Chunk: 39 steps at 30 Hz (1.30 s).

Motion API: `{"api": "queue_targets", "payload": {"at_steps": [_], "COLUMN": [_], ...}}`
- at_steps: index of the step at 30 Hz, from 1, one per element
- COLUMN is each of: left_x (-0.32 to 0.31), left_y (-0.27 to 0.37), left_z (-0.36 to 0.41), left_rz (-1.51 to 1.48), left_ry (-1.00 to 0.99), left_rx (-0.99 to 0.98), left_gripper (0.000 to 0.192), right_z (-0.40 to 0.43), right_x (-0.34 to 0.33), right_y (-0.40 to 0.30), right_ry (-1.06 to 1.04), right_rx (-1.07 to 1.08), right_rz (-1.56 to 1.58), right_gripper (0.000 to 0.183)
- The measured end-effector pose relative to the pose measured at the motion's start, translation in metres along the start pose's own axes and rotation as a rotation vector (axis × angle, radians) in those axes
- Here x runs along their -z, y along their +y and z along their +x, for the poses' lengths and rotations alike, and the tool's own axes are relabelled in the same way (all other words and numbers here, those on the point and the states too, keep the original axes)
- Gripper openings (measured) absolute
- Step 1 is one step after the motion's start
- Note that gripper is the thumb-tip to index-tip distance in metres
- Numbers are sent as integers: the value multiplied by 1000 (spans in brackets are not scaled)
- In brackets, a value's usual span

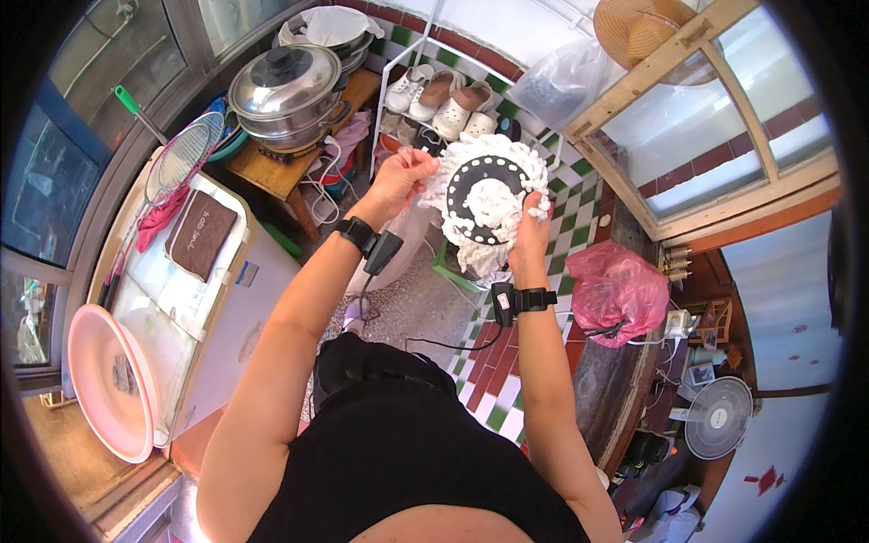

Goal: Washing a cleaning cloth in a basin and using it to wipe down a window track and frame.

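Observation:
A round spin-mop head (487, 193) with white strands is held up before me. Its black plastic disc (456, 194), pierced by a ring of small holes, faces me, with white strands bunched over its centre. My right hand (531, 237) grips the lower right edge, thumb on the near side. At the left edge, the thumb and fingertips of my left hand (406, 178) are pinched together by the strands; they seem to hold a strand end. Below the head, a green-edged box or bin (451, 265) is partly hidden.
Left, a white appliance (224, 339) carries a brown pouch (201, 234), badminton rackets (178, 163) and a pink basin (112, 383). A steel steamer pot (285, 88) stands on a wooden bench. Shoes (451, 115) fill a rack. Right are a pink plastic bag (618, 292) and an open wooden-framed window (686, 136).

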<state>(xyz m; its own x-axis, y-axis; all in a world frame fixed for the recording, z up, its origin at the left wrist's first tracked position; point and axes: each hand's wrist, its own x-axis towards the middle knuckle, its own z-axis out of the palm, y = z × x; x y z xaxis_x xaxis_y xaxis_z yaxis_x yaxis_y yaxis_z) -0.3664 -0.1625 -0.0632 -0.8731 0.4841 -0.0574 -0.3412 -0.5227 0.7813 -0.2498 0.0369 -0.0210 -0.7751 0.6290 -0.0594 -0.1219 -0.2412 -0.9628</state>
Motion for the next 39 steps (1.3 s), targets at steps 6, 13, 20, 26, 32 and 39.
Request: {"api": "queue_targets", "payload": {"at_steps": [6, 13, 20, 26, 32, 39], "left_x": [-33, -34, -29, -13, -16, -13], "left_y": [7, 11, 19, 19, 19, -5], "left_z": [-23, -21, -27, -16, -21, -8], "left_rz": [418, 553, 540, 413, 389, 512], "left_ry": [-9, 25, -70, -82, 25, 196], "left_rx": [-11, -77, -6, 9, -78, -321], "left_gripper": [14, 18, 15, 4, 6, 16], "right_z": [1, 11, 4, 18, 20, 32], "right_x": [-3, 2, -5, 3, -2, 36], "right_y": [-8, -7, -24, -43, -50, -31], "right_ry": [-13, 2, -373, -276, 73, -38], "right_rx": [-40, -155, -167, 49, 92, 179], "right_rz": [-49, 108, 339, -70, -572, -148], "right_gripper": [67, 71, 66, 45, 71, 40]}}
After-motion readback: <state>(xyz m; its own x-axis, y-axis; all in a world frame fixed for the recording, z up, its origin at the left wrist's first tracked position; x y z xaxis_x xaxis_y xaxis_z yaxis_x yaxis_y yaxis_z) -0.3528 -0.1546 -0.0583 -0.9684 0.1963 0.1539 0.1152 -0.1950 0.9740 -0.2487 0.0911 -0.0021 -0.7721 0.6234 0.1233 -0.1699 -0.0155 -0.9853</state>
